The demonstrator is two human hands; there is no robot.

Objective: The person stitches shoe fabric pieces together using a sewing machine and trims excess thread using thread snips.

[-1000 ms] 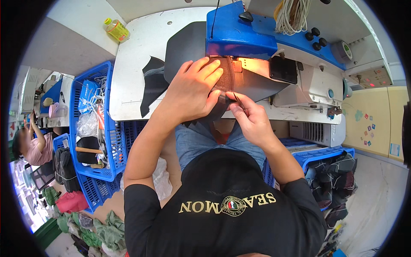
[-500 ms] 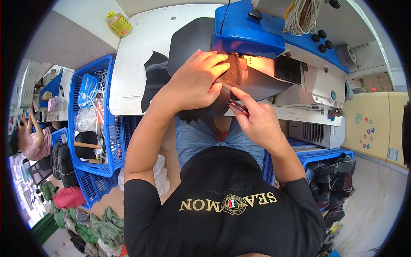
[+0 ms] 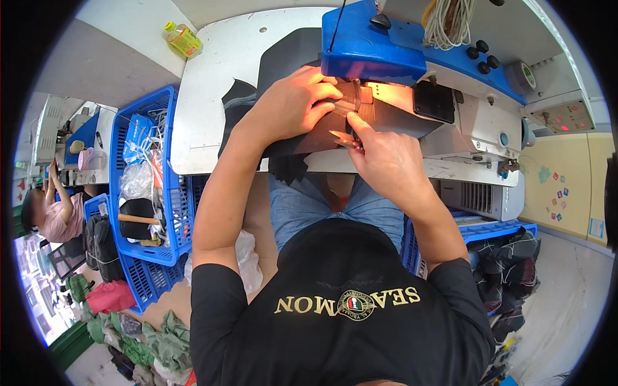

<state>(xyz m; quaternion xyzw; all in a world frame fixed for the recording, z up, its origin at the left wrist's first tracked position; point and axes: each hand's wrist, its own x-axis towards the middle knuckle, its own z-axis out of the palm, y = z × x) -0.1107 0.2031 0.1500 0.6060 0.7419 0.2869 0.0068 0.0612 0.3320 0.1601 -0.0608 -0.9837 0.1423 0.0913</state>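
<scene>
Dark, sheet-like material (image 3: 309, 143) lies under the blue head of a sewing machine (image 3: 373, 58), lit by a warm lamp glow. My left hand (image 3: 290, 106) rests on it from the left, fingers stretched and apart near the lit strip. A pair of thread snips (image 3: 344, 138) sits in my right hand (image 3: 391, 161), their blades pointing left over the material. My right index finger reaches out to the material just below the machine head. The rest of the snips is hidden in my palm.
A yellow-labelled bottle (image 3: 183, 40) stands at the back left. Blue crates (image 3: 168, 212) with bags and a wooden-handled tool flank the table's left. Dark bundles (image 3: 508, 257) fill a crate at right. Another person (image 3: 61, 212) works far left.
The snips have swung round so their blades show lit and point left. My left hand has drawn slightly back to the left, and the material's front edge has shifted.
</scene>
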